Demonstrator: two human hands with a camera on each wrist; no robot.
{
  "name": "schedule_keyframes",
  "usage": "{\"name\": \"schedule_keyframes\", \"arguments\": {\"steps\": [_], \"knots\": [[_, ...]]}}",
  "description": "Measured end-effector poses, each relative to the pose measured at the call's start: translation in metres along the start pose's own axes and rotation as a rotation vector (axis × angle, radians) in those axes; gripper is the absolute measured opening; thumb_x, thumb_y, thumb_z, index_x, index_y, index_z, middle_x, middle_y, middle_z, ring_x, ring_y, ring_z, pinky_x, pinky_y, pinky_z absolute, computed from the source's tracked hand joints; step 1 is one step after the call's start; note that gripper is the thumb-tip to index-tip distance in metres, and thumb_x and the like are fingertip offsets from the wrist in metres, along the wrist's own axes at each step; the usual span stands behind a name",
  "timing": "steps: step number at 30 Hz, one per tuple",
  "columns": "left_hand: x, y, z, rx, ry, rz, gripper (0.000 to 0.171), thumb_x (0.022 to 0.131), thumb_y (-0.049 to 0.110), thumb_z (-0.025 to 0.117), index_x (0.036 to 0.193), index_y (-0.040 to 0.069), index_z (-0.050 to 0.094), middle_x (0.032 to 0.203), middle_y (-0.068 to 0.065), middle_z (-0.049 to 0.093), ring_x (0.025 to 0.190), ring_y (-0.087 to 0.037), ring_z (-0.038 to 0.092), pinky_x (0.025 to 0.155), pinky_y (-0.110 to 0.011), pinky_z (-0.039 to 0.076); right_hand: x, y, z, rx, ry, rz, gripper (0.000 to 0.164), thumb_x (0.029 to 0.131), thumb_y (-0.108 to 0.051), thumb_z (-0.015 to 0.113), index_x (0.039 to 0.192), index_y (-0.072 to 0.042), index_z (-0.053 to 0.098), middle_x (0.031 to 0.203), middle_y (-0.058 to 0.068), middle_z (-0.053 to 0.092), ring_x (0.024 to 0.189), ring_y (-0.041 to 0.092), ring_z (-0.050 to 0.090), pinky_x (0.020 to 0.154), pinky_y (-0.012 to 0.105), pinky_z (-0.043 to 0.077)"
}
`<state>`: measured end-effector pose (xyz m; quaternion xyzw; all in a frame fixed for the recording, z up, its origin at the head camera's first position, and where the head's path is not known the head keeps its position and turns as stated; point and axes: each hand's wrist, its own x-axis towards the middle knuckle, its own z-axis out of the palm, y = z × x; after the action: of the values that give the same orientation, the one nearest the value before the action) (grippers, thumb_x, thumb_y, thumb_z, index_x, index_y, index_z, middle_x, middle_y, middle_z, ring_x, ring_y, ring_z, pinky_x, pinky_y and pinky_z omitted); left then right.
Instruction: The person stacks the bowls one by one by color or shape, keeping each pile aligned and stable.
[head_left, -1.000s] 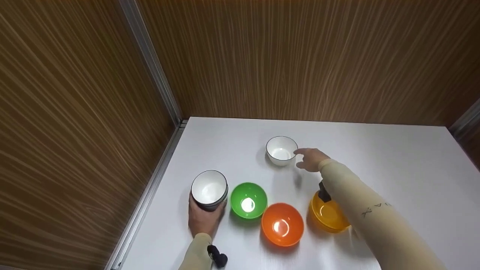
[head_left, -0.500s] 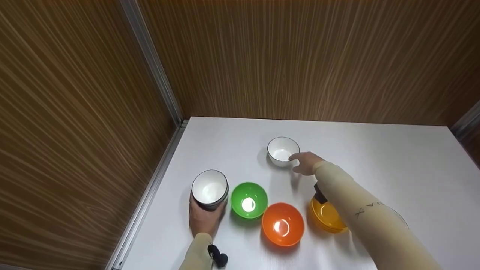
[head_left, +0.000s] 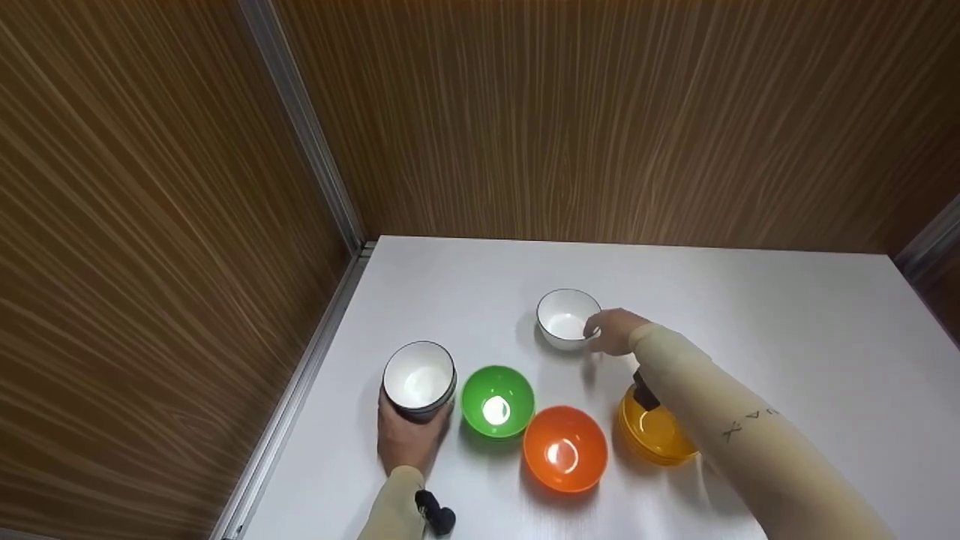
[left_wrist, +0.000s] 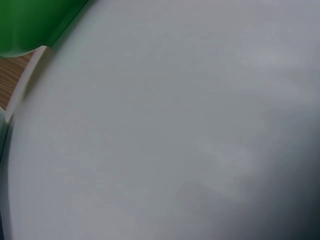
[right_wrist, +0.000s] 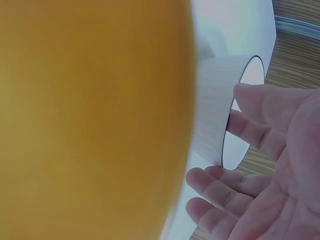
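Note:
A stack of white bowls (head_left: 420,375) with dark rims stands at the left in the head view, and my left hand (head_left: 412,441) grips it from the near side. Farther back, my right hand (head_left: 613,331) pinches the rim of a single white bowl (head_left: 559,321). The right wrist view has the thumb outside that bowl (right_wrist: 212,107) and a finger inside its rim, while the other fingers of the hand (right_wrist: 270,150) spread below. In the left wrist view the left hand is out of sight.
A green bowl (head_left: 498,401) and an orange bowl (head_left: 565,450) sit between the arms on the white table (head_left: 787,322). Stacked yellow bowls (head_left: 656,435) stand partly under the right forearm. Wood-grain panels (head_left: 562,120) rise at the back and left.
My right hand has shifted left and closed on the rim of the single white bowl. That bowl has come slightly nearer. The left hand and its stack stay put.

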<state>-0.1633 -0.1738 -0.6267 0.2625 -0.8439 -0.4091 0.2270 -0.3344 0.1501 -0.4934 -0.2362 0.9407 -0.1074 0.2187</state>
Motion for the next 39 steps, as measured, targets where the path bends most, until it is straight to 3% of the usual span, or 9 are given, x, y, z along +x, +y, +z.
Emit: {"name": "schedule_keyframes", "arguments": {"steps": [6,10,13,17,21,29,39], "knots": [[0.000,0.000,0.001,0.006,0.010,0.014,0.121,0.050,0.070,0.072,0.146,0.023,0.015,0.140,-0.004,0.037,0.123,-0.024,0.040,0.097,-0.045,0.038,-0.004,-0.002,-0.004,-0.008,-0.046,0.046,0.025,0.086,-0.029,0.058,0.098,-0.009,0.067,0.100,0.008,0.062,0.098,0.029,0.054,0.087,0.048,0.042],[-0.001,0.001,0.003,0.008,0.020,0.018,0.120,0.051,0.068,0.074,0.146,0.022,0.017,0.140,-0.004,0.038,0.123,-0.023,0.040,0.097,-0.043,0.038,-0.005,-0.005,-0.007,-0.011,-0.034,0.076,0.033,0.085,-0.033,0.059,0.100,-0.004,0.064,0.098,0.011,0.061,0.096,0.030,0.055,0.085,0.047,0.044],[-0.001,0.002,0.004,0.004,0.022,0.016,0.119,0.051,0.066,0.075,0.145,0.021,0.018,0.139,-0.004,0.039,0.121,-0.024,0.041,0.096,-0.044,0.039,-0.003,-0.008,-0.007,0.036,0.034,0.104,0.051,0.082,-0.037,0.064,0.117,-0.002,0.053,0.111,0.019,0.056,0.106,0.035,0.051,0.090,0.050,0.041],[-0.002,0.002,0.004,0.008,0.015,0.010,0.120,0.051,0.067,0.075,0.146,0.021,0.017,0.138,-0.006,0.039,0.121,-0.026,0.042,0.096,-0.045,0.039,0.003,-0.013,-0.004,0.091,0.089,0.128,0.091,0.072,-0.047,0.072,0.141,-0.009,0.027,0.134,0.024,0.038,0.122,0.041,0.036,0.097,0.056,0.033],[-0.002,0.002,0.004,0.006,0.011,0.012,0.121,0.050,0.067,0.075,0.146,0.022,0.016,0.138,-0.007,0.039,0.121,-0.026,0.042,0.097,-0.046,0.038,0.008,-0.019,0.002,0.063,0.090,0.125,0.112,0.064,-0.053,0.076,0.147,-0.018,0.011,0.144,0.025,0.023,0.127,0.046,0.026,0.095,0.063,0.029],[-0.004,0.002,0.004,0.007,0.022,0.011,0.122,0.049,0.068,0.075,0.146,0.022,0.017,0.138,-0.006,0.039,0.121,-0.025,0.042,0.097,-0.045,0.038,0.012,-0.029,0.009,0.038,0.035,0.157,0.112,0.063,-0.047,0.078,0.148,-0.020,0.009,0.146,0.028,0.011,0.127,0.050,0.021,0.094,0.066,0.027],[-0.006,0.005,0.003,0.009,0.011,0.023,0.120,0.051,0.068,0.074,0.146,0.020,0.017,0.139,-0.007,0.038,0.121,-0.027,0.042,0.096,-0.047,0.038,0.014,-0.035,0.009,-0.036,0.008,0.194,0.113,0.061,-0.040,0.080,0.147,-0.013,0.012,0.142,0.033,0.015,0.125,0.051,0.022,0.096,0.062,0.029]]}}
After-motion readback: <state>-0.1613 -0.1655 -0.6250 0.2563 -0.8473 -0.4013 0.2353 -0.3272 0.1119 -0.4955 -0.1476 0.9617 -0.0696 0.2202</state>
